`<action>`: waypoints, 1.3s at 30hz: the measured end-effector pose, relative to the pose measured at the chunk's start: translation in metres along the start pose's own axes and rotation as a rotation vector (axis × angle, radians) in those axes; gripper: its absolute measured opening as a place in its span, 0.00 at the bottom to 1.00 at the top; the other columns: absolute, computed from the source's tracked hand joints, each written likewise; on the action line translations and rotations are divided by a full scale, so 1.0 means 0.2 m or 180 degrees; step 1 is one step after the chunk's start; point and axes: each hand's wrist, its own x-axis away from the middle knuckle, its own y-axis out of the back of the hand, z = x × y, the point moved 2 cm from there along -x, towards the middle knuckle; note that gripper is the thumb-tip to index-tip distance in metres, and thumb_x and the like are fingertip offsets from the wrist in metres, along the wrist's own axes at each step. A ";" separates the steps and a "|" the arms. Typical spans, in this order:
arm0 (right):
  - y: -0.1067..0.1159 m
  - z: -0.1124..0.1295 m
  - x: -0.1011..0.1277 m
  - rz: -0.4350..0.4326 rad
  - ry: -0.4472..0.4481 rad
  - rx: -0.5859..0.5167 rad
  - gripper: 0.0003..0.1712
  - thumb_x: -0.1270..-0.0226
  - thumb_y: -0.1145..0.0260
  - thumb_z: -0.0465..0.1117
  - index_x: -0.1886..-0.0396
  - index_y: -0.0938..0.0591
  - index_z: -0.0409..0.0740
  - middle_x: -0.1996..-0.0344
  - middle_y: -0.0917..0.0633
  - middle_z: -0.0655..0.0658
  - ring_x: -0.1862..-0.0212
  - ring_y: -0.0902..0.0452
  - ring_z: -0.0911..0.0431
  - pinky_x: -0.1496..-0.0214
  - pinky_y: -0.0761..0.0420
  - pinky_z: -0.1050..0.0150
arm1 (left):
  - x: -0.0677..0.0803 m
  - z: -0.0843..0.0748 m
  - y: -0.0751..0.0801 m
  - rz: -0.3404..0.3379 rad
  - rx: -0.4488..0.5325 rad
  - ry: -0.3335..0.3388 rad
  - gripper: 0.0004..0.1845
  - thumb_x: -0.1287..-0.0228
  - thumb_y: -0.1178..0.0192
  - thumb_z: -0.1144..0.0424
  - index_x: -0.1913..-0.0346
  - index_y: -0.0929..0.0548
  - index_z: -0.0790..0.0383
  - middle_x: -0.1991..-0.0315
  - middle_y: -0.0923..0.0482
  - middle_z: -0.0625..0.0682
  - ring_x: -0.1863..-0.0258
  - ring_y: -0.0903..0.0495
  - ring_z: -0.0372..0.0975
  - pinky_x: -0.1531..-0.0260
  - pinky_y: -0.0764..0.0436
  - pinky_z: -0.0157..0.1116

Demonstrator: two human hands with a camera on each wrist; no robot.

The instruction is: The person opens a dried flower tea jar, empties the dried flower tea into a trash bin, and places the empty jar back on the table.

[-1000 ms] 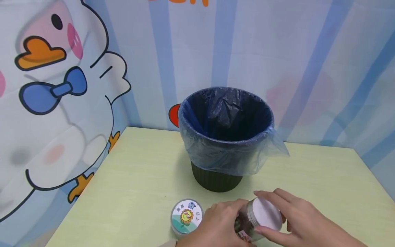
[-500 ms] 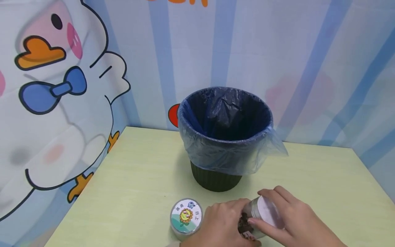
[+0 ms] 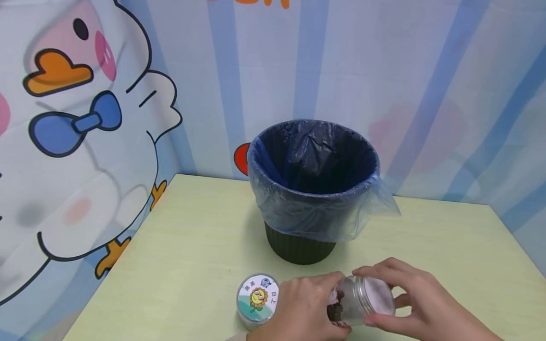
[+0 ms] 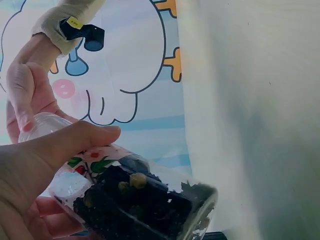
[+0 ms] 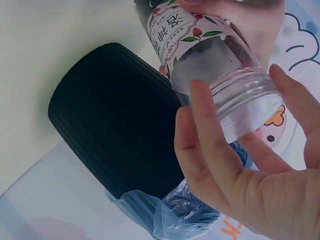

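Jar: a clear plastic jar point(image 3: 356, 303) lies tipped on its side between the two hands, just above the table; its threaded open mouth points toward the right hand, its base toward the left hand; dark crumbly contents point(image 4: 135, 200) sit heaped in the base end; a flowered label point(image 5: 175, 27) wraps the body

Left hand: the left hand point(image 3: 304, 308) grips the base end of the jar, thumb laid over the top of the body, fingers curled under it; the palm faces the right hand; a pale sleeve cuff shows at the wrist

Right hand: the right hand point(image 3: 411, 303) holds the mouth end of the jar; fingers arch over the threaded neck from above, thumb presses the rim from below; fingertips point(image 5: 200, 95) lie on the clear threads

Lid: a round lid point(image 3: 258, 298) with a sunflower picture lies flat on the table just beside the left hand, on the side away from the jar; not touching it as far as the head view shows

Bin: a dark ribbed bin point(image 3: 313, 189) lined with a blue bag stands upright beyond both hands, near them but apart

Table: a pale green table point(image 3: 192, 237) lies beneath both hands
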 end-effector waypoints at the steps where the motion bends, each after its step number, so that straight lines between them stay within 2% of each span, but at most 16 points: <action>1: 0.00 0.00 0.00 0.0009 0.0062 -0.0043 0.33 0.37 0.27 0.46 0.33 0.24 0.45 0.48 0.22 0.43 0.55 0.21 0.55 0.65 0.15 0.64 | 0.00 0.00 0.00 -0.0023 -0.0021 -0.0020 0.32 0.56 0.22 0.43 0.46 0.21 0.44 0.62 0.18 0.33 0.70 0.25 0.23 0.71 0.24 0.27; 4: 0.00 0.00 0.01 0.0026 0.0191 -0.0091 0.33 0.37 0.26 0.45 0.33 0.24 0.46 0.46 0.22 0.41 0.54 0.21 0.57 0.65 0.15 0.63 | 0.00 -0.01 0.01 -0.0075 -0.0030 -0.0069 0.31 0.57 0.21 0.45 0.48 0.20 0.45 0.63 0.18 0.34 0.71 0.26 0.23 0.73 0.25 0.26; 9: 0.00 0.00 0.01 -0.0007 0.0463 0.0135 0.32 0.37 0.27 0.48 0.34 0.23 0.47 0.45 0.22 0.42 0.53 0.22 0.60 0.66 0.16 0.66 | -0.01 0.00 0.02 -0.0034 0.0032 -0.0075 0.29 0.59 0.20 0.47 0.51 0.19 0.44 0.65 0.20 0.33 0.72 0.26 0.23 0.73 0.26 0.27; 13: -0.01 0.01 0.02 -0.0081 0.0648 0.0349 0.32 0.38 0.26 0.50 0.35 0.22 0.48 0.46 0.21 0.44 0.53 0.22 0.61 0.67 0.16 0.67 | -0.01 0.00 0.03 -0.0002 0.0038 -0.0085 0.31 0.60 0.19 0.47 0.50 0.19 0.44 0.66 0.20 0.33 0.72 0.27 0.24 0.73 0.27 0.27; 18: -0.01 0.01 0.01 -0.0127 0.0998 0.0503 0.32 0.39 0.25 0.47 0.36 0.22 0.47 0.46 0.21 0.43 0.54 0.22 0.62 0.70 0.17 0.67 | -0.01 0.01 0.04 0.0059 0.0048 -0.0088 0.33 0.61 0.19 0.46 0.47 0.19 0.45 0.65 0.20 0.33 0.72 0.27 0.24 0.73 0.27 0.27; 21: -0.01 0.02 0.01 -0.0129 0.1185 0.0617 0.33 0.39 0.25 0.46 0.35 0.23 0.48 0.46 0.22 0.43 0.53 0.23 0.63 0.70 0.17 0.68 | -0.01 0.01 0.05 0.0082 0.0070 -0.0168 0.33 0.60 0.19 0.45 0.46 0.18 0.45 0.66 0.20 0.33 0.73 0.28 0.24 0.72 0.27 0.26; 24: -0.02 0.04 0.02 -0.0079 0.1654 0.0999 0.30 0.36 0.28 0.48 0.34 0.23 0.52 0.43 0.23 0.44 0.49 0.25 0.60 0.66 0.17 0.67 | -0.01 0.03 0.06 0.0183 0.0269 -0.0310 0.30 0.60 0.19 0.46 0.50 0.17 0.44 0.68 0.22 0.31 0.72 0.28 0.23 0.71 0.28 0.25; 28: -0.04 0.07 0.04 0.0167 0.2121 0.1248 0.29 0.32 0.32 0.48 0.32 0.26 0.56 0.37 0.28 0.47 0.41 0.31 0.55 0.59 0.18 0.64 | -0.01 0.05 0.04 0.0525 0.0714 -0.0367 0.25 0.58 0.20 0.47 0.53 0.16 0.42 0.69 0.25 0.28 0.70 0.28 0.21 0.69 0.27 0.24; 30: -0.04 0.09 0.04 0.0309 0.2089 0.1194 0.31 0.34 0.30 0.45 0.31 0.26 0.57 0.36 0.30 0.48 0.40 0.33 0.56 0.56 0.18 0.63 | -0.01 0.05 0.03 0.0612 0.0820 -0.0336 0.25 0.57 0.20 0.47 0.53 0.16 0.42 0.69 0.25 0.27 0.69 0.27 0.21 0.68 0.27 0.24; 33: -0.02 0.11 0.04 0.0423 0.1976 0.1105 0.33 0.36 0.28 0.41 0.31 0.27 0.58 0.34 0.32 0.49 0.38 0.36 0.57 0.55 0.19 0.63 | -0.01 0.05 0.04 0.0551 0.0820 -0.0314 0.27 0.58 0.20 0.46 0.51 0.17 0.42 0.68 0.24 0.27 0.67 0.27 0.21 0.66 0.27 0.25; 36: -0.02 0.12 0.04 0.0388 0.2082 0.1210 0.31 0.35 0.28 0.41 0.33 0.25 0.59 0.34 0.32 0.49 0.38 0.36 0.57 0.54 0.19 0.62 | -0.01 0.05 0.05 0.0462 0.0754 -0.0374 0.26 0.59 0.19 0.48 0.54 0.17 0.41 0.70 0.25 0.26 0.69 0.27 0.21 0.68 0.27 0.25; 39: -0.03 0.13 0.04 0.0322 0.2216 0.1280 0.27 0.33 0.30 0.43 0.36 0.24 0.60 0.35 0.30 0.50 0.39 0.35 0.57 0.54 0.20 0.61 | -0.01 0.05 0.04 0.0523 0.0794 -0.0364 0.24 0.58 0.20 0.49 0.55 0.17 0.40 0.71 0.26 0.27 0.70 0.28 0.22 0.69 0.28 0.25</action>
